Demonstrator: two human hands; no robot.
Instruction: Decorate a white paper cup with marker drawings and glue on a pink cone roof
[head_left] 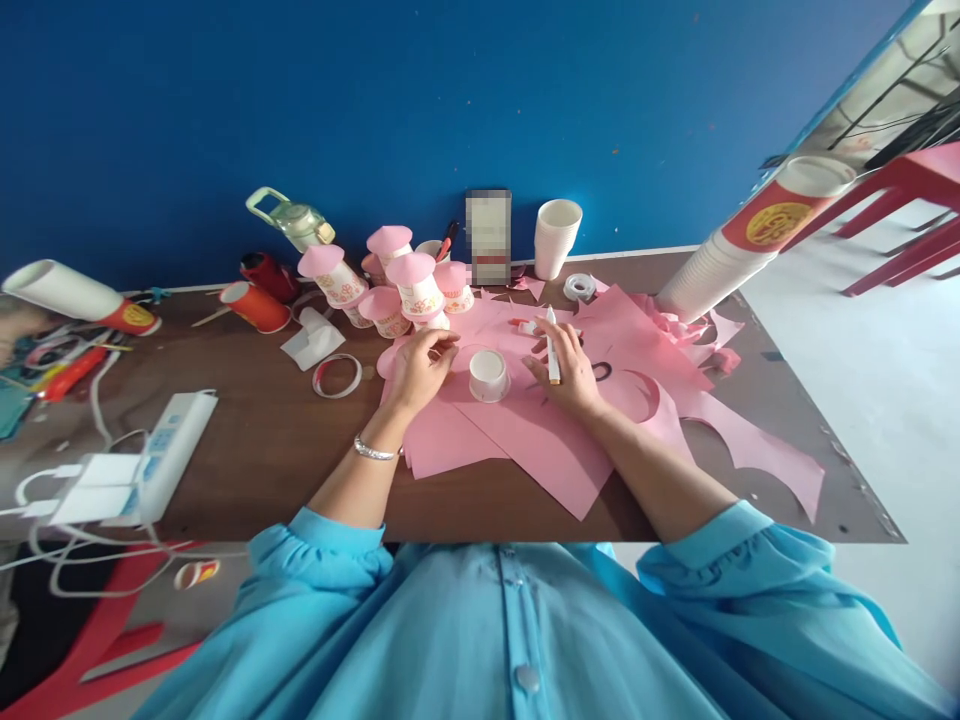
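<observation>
A small white paper cup (489, 376) stands upside down on pink paper (465, 440) between my hands. To its left, apart from it, my left hand (421, 370) is loosely curled, a small gap showing between thumb and fingers and nothing visible in it. My right hand (571, 375), right of the cup, is closed around a white marker (553, 345), which stands nearly upright with its orange-ringed end down. Behind my left hand, several patterned paper cups (420, 295) carry pink cone tops (410, 268).
A phone (489, 260) leans on the blue wall beside stacked white cups (555, 240). Tape rolls (337, 377) lie nearby. A long cup stack (720, 260) tilts at right among paper scraps (772, 450). A power strip (176, 440) with cables, a red cup (255, 306) and a bottle (300, 222) are left.
</observation>
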